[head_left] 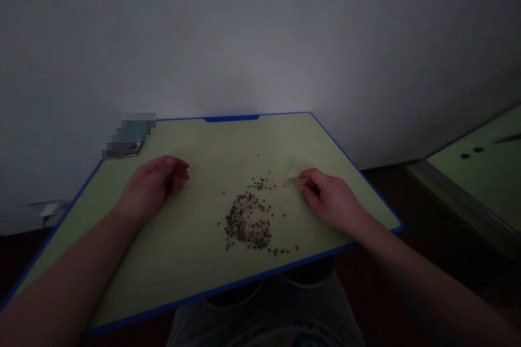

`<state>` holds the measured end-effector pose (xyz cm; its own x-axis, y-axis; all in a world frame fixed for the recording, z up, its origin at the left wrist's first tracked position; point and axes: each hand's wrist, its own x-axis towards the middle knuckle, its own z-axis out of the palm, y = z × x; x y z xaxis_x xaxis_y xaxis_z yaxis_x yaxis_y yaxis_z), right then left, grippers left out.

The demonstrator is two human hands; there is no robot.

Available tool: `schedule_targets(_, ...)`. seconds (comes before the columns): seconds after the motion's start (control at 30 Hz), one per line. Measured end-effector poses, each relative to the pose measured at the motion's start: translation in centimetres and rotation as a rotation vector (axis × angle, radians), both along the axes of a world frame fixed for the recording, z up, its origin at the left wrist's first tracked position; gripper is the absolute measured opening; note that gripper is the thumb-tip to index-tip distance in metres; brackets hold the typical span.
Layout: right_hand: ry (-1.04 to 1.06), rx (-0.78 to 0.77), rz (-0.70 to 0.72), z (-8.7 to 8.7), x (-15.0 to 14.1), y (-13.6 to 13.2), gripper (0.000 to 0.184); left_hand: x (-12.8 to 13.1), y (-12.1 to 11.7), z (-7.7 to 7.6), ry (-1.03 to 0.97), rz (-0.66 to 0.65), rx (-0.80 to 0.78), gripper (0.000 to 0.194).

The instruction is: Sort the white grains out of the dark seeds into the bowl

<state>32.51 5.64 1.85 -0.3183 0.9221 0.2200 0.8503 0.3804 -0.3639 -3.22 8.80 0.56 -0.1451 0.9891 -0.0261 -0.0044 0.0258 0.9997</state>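
Note:
On the pale yellow tabletop (195, 260), small dark beans (234, 219) lie mixed with tiny pale grains (254, 211) in a ring-shaped heap, with a few strays around it. My right hand (331, 195) is to the right of the heap, thumb and fingers pinched on a small see-through thing with thin curved lines (293, 181). Its exact kind is too faint to make out. It reaches left to the edge of a thinner scatter of grains behind the heap. Left of the heap, my left hand (152, 181) rests with loosely curled fingers, and nothing shows in them.
A blue rim (285, 270) edges the small table, which stands against a grey wall (260, 38). A flat, partly blurred-out object (132, 138) lies at the far left corner. My legs are under the near edge. A greenish panel (480, 146) stands at the right.

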Motion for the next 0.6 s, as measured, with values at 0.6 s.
schedule_targets(0.6, 0.042, -0.016, 0.038, -0.3, -2.2, -0.8, 0.018, -0.2, 0.0, -0.2, 0.017, -0.015, 0.015, 0.022)
